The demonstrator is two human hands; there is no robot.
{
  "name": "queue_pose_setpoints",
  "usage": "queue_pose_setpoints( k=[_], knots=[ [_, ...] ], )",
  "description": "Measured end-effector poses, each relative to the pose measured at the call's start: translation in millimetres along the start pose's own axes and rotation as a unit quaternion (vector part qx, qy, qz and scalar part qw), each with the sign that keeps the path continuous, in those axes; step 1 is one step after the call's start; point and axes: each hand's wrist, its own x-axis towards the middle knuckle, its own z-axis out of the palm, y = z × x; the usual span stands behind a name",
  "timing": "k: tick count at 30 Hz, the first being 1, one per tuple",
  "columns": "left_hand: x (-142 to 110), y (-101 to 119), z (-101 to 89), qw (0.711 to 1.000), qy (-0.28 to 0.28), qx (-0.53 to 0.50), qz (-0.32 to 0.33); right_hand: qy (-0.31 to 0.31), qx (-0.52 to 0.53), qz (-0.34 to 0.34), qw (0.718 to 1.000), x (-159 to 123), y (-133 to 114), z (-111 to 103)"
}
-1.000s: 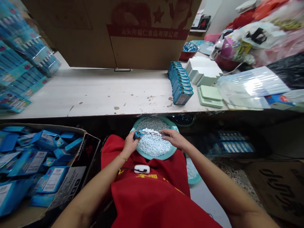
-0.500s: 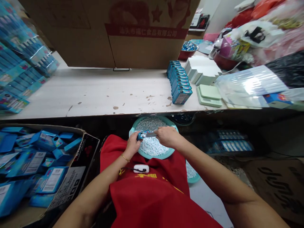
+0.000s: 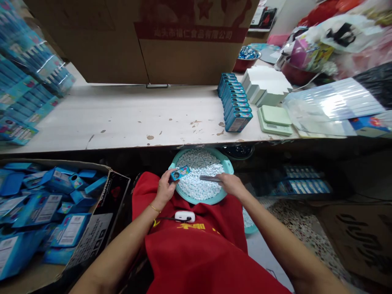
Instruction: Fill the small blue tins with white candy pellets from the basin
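Observation:
My left hand grips a small blue box by its near end, tilted over the left rim of a turquoise basin. Small white candy-like pieces fill the basin, which sits at my lap. Above the right part of the pieces, my right hand is closed round the end of a narrow metal scoop. The scoop points left toward the box, with a gap between them. Whether any pieces lie in the scoop I cannot tell.
On the white table stand a row of blue boxes, a pale green scale and a large cardboard carton. An open carton of blue boxes is at my left. Wrapped packs stack at the far left.
The scoop has come away from the box and moved right with my right hand. My left hand has shifted slightly left, turning the box so its printed face shows.

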Motion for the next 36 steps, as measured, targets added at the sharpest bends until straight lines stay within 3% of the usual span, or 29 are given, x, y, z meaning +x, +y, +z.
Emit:
queue_pose_setpoints(
  k=[5, 7, 10, 15, 19, 22, 25, 28, 32, 36],
  knots=[
    [0, 0, -3.5, 0.999, 0.013, 0.028, -0.011, -0.011, 0.11, 0.021, 0.994, 44, -27, 63],
    [-1, 2, -7.8, 0.999, 0.021, 0.03, -0.019, -0.014, 0.134, 0.018, 0.991, 54, -31, 75],
    [-1, 4, -15.3, 0.999, 0.034, 0.031, -0.029, -0.021, 0.178, -0.003, 0.984, 57, -23, 76],
    [1, -1, -18.2, 0.997, 0.051, 0.04, -0.033, 0.001, 0.324, -0.068, 0.944, 36, -3, 40],
    [4, -3, -7.6, 0.998, 0.041, 0.049, -0.016, 0.03, 0.336, -0.122, 0.933, 11, -7, -9],
    [5, -1, 3.0, 0.998, 0.022, 0.058, -0.001, 0.041, 0.238, -0.149, 0.959, -4, -25, -44],
    [5, 3, 10.6, 0.997, 0.006, 0.073, 0.01, 0.032, 0.059, -0.123, 0.99, -14, -52, -69],
    [3, 6, 13.3, 0.996, -0.002, 0.09, 0.023, 0.01, -0.064, -0.096, 0.993, -20, -78, -84],
    [0, 7, 11.8, 0.995, -0.006, 0.099, 0.022, 0.007, -0.121, -0.1, 0.988, -25, -99, -92],
    [-1, 5, 10.0, 0.995, -0.006, 0.097, 0.023, 0.015, -0.127, -0.109, 0.986, -28, -99, -94]
  ],
)
